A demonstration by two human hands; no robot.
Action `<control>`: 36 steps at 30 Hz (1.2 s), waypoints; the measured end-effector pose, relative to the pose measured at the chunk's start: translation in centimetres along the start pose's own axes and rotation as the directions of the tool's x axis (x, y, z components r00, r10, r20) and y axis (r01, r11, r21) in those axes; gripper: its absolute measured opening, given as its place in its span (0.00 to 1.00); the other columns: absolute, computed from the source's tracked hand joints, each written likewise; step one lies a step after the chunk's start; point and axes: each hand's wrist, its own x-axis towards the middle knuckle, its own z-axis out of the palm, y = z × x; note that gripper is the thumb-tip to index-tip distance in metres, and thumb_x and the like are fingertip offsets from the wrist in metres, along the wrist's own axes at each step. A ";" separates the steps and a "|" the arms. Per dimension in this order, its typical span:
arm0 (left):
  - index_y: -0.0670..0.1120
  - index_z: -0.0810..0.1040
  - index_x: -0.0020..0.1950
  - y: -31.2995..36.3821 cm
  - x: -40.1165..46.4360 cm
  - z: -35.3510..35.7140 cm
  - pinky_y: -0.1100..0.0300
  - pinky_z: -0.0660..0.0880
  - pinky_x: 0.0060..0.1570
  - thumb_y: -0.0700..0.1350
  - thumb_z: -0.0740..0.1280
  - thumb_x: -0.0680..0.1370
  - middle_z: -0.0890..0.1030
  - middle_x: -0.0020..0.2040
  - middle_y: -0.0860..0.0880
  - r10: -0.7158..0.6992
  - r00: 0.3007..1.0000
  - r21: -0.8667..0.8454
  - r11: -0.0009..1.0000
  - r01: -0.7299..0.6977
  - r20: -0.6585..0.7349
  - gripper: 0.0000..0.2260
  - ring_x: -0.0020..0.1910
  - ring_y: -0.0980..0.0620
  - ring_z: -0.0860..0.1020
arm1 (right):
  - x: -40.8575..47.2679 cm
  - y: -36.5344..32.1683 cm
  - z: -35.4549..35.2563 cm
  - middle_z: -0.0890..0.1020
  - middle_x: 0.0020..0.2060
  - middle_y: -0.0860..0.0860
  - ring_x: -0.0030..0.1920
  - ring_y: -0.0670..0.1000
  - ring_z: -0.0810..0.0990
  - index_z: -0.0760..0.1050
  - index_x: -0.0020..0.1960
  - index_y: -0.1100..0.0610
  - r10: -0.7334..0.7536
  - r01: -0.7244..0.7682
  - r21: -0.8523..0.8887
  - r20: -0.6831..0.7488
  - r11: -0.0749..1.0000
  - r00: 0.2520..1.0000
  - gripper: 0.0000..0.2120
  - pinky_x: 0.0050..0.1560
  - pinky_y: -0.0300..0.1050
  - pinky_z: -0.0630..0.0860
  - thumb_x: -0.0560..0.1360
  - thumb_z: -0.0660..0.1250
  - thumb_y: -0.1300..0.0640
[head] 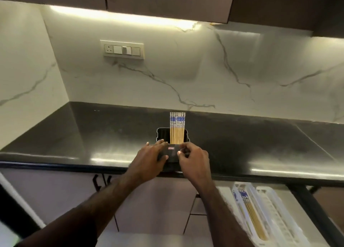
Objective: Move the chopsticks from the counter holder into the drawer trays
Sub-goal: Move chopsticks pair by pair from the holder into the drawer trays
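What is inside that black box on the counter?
The black holder has a row of chopsticks standing upright at its right side, blue-patterned tops sticking out. Its front wall and both hands hide their lower ends and the bottom.
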 end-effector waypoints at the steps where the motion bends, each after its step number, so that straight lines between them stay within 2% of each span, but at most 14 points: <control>1: 0.47 0.68 0.73 -0.6 0.8 -0.2 0.51 0.57 0.74 0.46 0.66 0.78 0.68 0.73 0.46 0.002 1.000 -0.007 1.000 -0.002 -0.003 0.23 0.71 0.49 0.70 | 0.8 -0.3 0.5 0.84 0.54 0.51 0.53 0.47 0.82 0.78 0.61 0.54 0.001 -0.001 0.005 0.000 1.000 1.000 0.13 0.57 0.46 0.80 0.77 0.67 0.59; 6: 0.46 0.69 0.72 -2.8 5.1 0.2 0.53 0.60 0.72 0.44 0.67 0.78 0.69 0.73 0.47 -0.017 1.000 -0.086 0.996 0.015 -0.022 0.22 0.69 0.48 0.71 | 5.1 -0.2 3.0 0.83 0.55 0.51 0.53 0.45 0.82 0.78 0.62 0.54 -0.001 0.001 0.000 -0.013 1.000 1.000 0.14 0.57 0.43 0.80 0.77 0.68 0.59; 11: 0.45 0.71 0.70 -3.8 10.3 1.2 0.64 0.65 0.64 0.41 0.66 0.78 0.74 0.70 0.47 0.010 1.000 -0.083 0.997 -0.011 -0.005 0.20 0.66 0.49 0.75 | 10.2 1.8 5.2 0.83 0.56 0.51 0.54 0.45 0.82 0.77 0.63 0.54 0.016 -0.016 0.009 0.002 1.000 1.000 0.15 0.56 0.43 0.80 0.77 0.68 0.58; 16: 0.47 0.71 0.71 -4.9 15.9 2.6 0.61 0.68 0.64 0.41 0.66 0.79 0.73 0.70 0.48 -0.054 0.999 -0.097 0.994 0.053 -0.004 0.20 0.66 0.49 0.74 | 15.8 3.5 6.9 0.83 0.54 0.50 0.51 0.44 0.82 0.77 0.64 0.53 0.039 -0.040 0.024 0.043 0.999 0.998 0.15 0.52 0.41 0.81 0.78 0.66 0.58; 21: 0.48 0.69 0.73 -6.6 20.6 4.9 0.54 0.59 0.72 0.45 0.66 0.79 0.69 0.73 0.49 -0.160 0.987 -0.106 0.982 0.156 -0.028 0.22 0.75 0.49 0.60 | 19.7 4.7 8.3 0.83 0.57 0.51 0.54 0.46 0.81 0.74 0.67 0.54 0.066 -0.068 0.019 0.075 0.998 0.995 0.18 0.55 0.41 0.80 0.78 0.65 0.59; 28: 0.47 0.71 0.71 -8.2 24.6 7.1 0.48 0.66 0.70 0.46 0.67 0.77 0.75 0.68 0.44 -0.194 0.980 -0.194 0.964 0.182 -0.043 0.22 0.70 0.46 0.69 | 21.8 6.4 9.5 0.83 0.58 0.51 0.56 0.47 0.82 0.74 0.68 0.54 0.106 -0.106 -0.002 0.089 0.994 0.990 0.17 0.56 0.39 0.77 0.79 0.64 0.57; 30: 0.46 0.71 0.71 -8.5 25.1 7.6 0.51 0.69 0.68 0.45 0.68 0.77 0.77 0.67 0.44 -0.182 0.981 -0.226 0.960 0.164 -0.062 0.22 0.68 0.48 0.73 | 22.0 6.7 9.6 0.83 0.59 0.51 0.56 0.47 0.82 0.75 0.67 0.53 0.115 -0.114 -0.018 0.084 0.993 0.990 0.17 0.56 0.40 0.77 0.79 0.64 0.57; 32: 0.45 0.70 0.71 -8.8 25.4 7.8 0.58 0.71 0.65 0.44 0.69 0.77 0.78 0.65 0.45 -0.195 0.977 -0.280 0.946 0.165 -0.084 0.23 0.65 0.50 0.76 | 22.1 6.8 9.7 0.83 0.59 0.50 0.56 0.47 0.82 0.75 0.67 0.53 0.118 -0.116 -0.029 0.087 0.993 0.989 0.17 0.56 0.39 0.77 0.79 0.64 0.57; 34: 0.44 0.70 0.71 -8.9 25.6 7.9 0.65 0.72 0.58 0.43 0.70 0.76 0.80 0.63 0.45 -0.215 0.972 -0.345 0.923 0.171 -0.096 0.23 0.62 0.52 0.78 | 22.2 6.8 9.9 0.83 0.58 0.49 0.55 0.46 0.82 0.75 0.67 0.53 0.123 -0.121 -0.030 0.094 0.992 0.988 0.17 0.54 0.37 0.77 0.79 0.65 0.56; 36: 0.44 0.71 0.71 -9.0 25.7 8.1 0.68 0.72 0.55 0.43 0.70 0.76 0.81 0.61 0.44 -0.233 0.968 -0.389 0.904 0.178 -0.099 0.24 0.60 0.53 0.79 | 22.2 6.9 10.2 0.84 0.56 0.49 0.52 0.45 0.82 0.76 0.66 0.53 0.121 -0.119 -0.028 0.104 0.992 0.987 0.16 0.52 0.37 0.79 0.79 0.65 0.56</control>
